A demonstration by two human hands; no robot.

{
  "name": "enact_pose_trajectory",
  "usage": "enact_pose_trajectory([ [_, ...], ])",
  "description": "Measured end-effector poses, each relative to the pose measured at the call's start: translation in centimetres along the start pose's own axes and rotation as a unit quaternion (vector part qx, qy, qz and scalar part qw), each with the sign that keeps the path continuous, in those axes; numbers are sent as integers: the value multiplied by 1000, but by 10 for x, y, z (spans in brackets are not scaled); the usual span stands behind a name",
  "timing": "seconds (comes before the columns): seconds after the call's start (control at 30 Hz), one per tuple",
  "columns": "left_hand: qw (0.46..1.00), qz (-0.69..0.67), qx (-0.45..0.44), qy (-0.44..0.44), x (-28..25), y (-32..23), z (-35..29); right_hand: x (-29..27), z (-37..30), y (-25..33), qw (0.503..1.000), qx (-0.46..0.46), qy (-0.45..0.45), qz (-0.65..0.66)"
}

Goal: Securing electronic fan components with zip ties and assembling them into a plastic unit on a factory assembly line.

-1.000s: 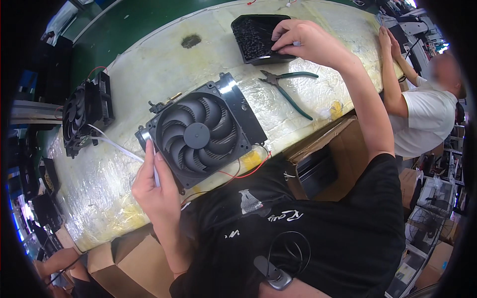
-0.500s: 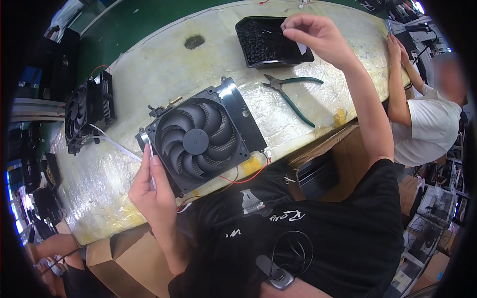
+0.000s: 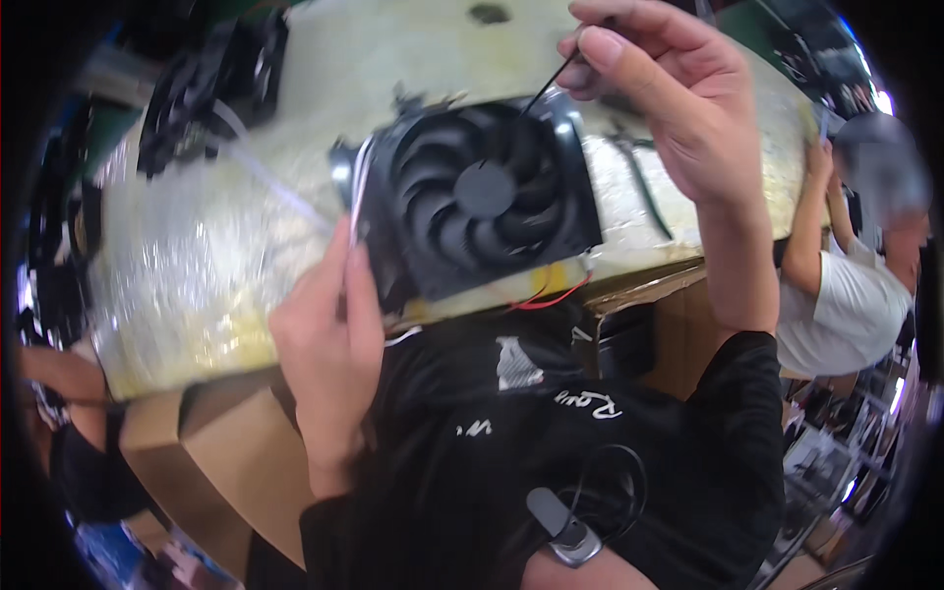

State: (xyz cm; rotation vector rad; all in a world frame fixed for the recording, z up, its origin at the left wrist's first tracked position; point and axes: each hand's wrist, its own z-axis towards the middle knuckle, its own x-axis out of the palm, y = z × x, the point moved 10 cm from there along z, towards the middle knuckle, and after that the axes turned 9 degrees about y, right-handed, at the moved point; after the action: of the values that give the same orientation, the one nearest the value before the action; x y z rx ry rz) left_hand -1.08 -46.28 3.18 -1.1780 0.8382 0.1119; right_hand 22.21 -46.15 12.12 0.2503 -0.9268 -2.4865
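Note:
My left hand (image 3: 329, 339) pinches a white cable (image 3: 361, 192) between thumb and fingers, at the left edge of a black cooling fan (image 3: 485, 189). The fan lies face up on the table, mounted on a dark frame with a shiny metal plate. Above its upper right corner, my right hand (image 3: 688, 108) is closed on a thin black cable tie (image 3: 553, 83), whose free end points down and left toward the fan. Green-handled cutters (image 3: 644, 187) lie to the right of the fan, blurred and partly hidden by my right hand.
A second fan unit (image 3: 211, 93) stands at the far left, with a white cable (image 3: 261, 172) running from it toward my left hand. Cardboard boxes (image 3: 236, 462) stand below the table's near edge. A person in a white shirt (image 3: 851, 305) is at the right.
My right hand has come back from the black box of cable ties toward the fan, with a tie in its fingers. The view has shifted; my left hand still holds the white cable.

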Motion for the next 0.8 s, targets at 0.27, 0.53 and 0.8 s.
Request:
enact_pose_trajectory([
  [0.27, 959, -268, -94, 14, 12, 35, -4, 43, 15, -59, 987, 114, 3, -114],
  [0.53, 960, -270, -71, 22, 18, 40, -9, 38, 0, -86, 870, 453, -102, -167],
  [0.8, 962, -262, -69, 33, 18, 38, -6, 42, -1, -87, 824, 523, -39, -214],
])
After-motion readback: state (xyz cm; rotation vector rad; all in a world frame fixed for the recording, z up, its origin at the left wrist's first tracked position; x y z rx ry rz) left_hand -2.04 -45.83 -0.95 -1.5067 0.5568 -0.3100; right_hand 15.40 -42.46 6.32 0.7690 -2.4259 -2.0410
